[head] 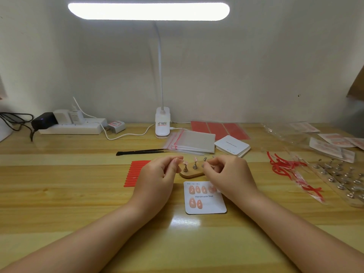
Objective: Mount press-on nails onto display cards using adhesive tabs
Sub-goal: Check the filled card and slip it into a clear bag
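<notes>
White display card point(208, 205): six pink nails mounted | left hand point(157, 178), right hand point(226, 174): fingers curled, contents unclear

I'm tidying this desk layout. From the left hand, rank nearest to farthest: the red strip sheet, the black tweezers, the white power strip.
Measured from the left hand in the head view:
1. Red strip sheet, touching the hand's left edge in the picture.
2. Black tweezers, just beyond the hand.
3. White power strip, far back-left by the wall.

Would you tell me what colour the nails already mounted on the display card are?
Glossy peach-pink nails on the white display card, best seen in the head view.
</notes>
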The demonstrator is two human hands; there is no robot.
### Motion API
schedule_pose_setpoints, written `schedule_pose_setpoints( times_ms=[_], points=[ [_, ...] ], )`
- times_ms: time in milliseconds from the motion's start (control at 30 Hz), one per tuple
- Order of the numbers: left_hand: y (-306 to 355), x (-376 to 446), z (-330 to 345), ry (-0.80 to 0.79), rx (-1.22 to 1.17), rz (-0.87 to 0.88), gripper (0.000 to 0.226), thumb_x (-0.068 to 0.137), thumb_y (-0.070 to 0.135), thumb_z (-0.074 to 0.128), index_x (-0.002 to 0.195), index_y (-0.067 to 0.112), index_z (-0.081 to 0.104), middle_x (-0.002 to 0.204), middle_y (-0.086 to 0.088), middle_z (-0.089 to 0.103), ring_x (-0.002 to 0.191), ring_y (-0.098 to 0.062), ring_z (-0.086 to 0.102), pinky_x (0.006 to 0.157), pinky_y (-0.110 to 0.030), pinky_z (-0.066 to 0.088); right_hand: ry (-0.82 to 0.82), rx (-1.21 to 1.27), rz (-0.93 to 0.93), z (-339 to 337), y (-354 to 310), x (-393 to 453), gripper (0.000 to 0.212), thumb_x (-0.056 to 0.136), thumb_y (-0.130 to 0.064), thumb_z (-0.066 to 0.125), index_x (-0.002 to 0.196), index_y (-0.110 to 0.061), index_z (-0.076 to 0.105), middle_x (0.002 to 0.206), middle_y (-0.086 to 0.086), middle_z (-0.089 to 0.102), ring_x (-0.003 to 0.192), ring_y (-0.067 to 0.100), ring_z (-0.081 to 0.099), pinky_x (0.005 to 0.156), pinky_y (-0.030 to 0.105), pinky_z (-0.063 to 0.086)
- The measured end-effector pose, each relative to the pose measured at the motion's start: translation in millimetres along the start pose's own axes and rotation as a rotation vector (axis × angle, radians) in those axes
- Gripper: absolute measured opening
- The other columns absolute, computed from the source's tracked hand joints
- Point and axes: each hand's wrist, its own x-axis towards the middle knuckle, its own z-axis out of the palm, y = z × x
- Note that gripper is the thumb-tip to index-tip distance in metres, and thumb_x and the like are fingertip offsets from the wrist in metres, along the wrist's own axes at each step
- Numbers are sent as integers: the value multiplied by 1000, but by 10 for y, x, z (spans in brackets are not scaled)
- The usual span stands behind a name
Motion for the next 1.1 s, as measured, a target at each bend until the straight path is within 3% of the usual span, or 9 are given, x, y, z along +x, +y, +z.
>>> schedule_pose_setpoints(
  times_ms=[133, 233, 300, 400, 533, 700, 967, 1100],
  points=[
    [-10, 1, -5, -14, 29, -18, 21, 99, 28, 49, 109, 28, 68, 81, 17, 65, 84, 4, 59, 74, -21, 50, -28, -92, -88, -123, -84, -9, 23, 82, -40, 66, 68, -22, 66, 54, -11, 50, 54, 5, 48, 51, 21, 33],
    [-10, -5, -14, -16, 5, -13, 19, 99, 28, 48, 106, 32, 65, 80, 16, 65, 81, 4, 59, 71, -20, 49, -386, -128, -109, -364, -210, 84, 32, 72, -59, 68, 78, -28, 69, 67, -13, 60, 62, 3, 54, 55, 21, 40],
    [-7, -10, -13, -8, -15, -7, 17, 100, 26, 48, 102, 34, 63, 78, 15, 66, 79, 4, 60, 68, -18, 48, -695, -241, -64, -495, -278, 127, 58, 56, -78, 67, 99, -39, 65, 88, -19, 62, 77, -1, 57, 63, 20, 44],
    [-4, -16, -7, -12, -11, -1, 17, 100, 23, 48, 103, 35, 60, 79, 16, 66, 80, 5, 60, 68, -14, 47, -877, -396, -72, -519, -301, 91, 93, 41, -82, 71, 123, -45, 46, 103, -27, 49, 92, -3, 51, 73, 21, 43],
    [8, -21, -9, -22, 4, 24, 19, 98, 20, 52, 111, 33, 58, 87, 17, 66, 88, 9, 58, 73, -8, 45, -843, -448, -114, -446, -281, 67, 96, 47, -73, 80, 128, -37, 43, 112, -22, 43, 102, 4, 48, 85, 26, 46],
    [27, -27, -6, -49, -4, 53, 20, 94, 25, 58, 111, 35, 56, 97, 19, 64, 92, 6, 59, 78, -10, 48, -872, -389, -57, -458, -248, 87, 89, 50, -69, 82, 124, -39, 42, 110, -24, 41, 99, 2, 46, 81, 22, 44],
    [63, -50, -20, -60, -18, 57, 18, 88, 32, 65, 95, 44, 53, 87, 20, 63, 85, 3, 59, 73, -17, 50, -885, -345, -22, -456, -226, 92, 79, 49, -66, 84, 111, -39, 44, 108, -23, 40, 98, 3, 47, 85, 25, 49],
    [59, -63, -20, -58, 76, 39, 14, 89, 42, 60, 100, 39, 51, 89, 23, 61, 86, 6, 57, 71, -18, 50, -807, -358, -78, -470, -258, 62, 75, 48, -65, 83, 105, -42, 40, 105, -27, 35, 96, 0, 44, 76, 22, 47]
  ],
)
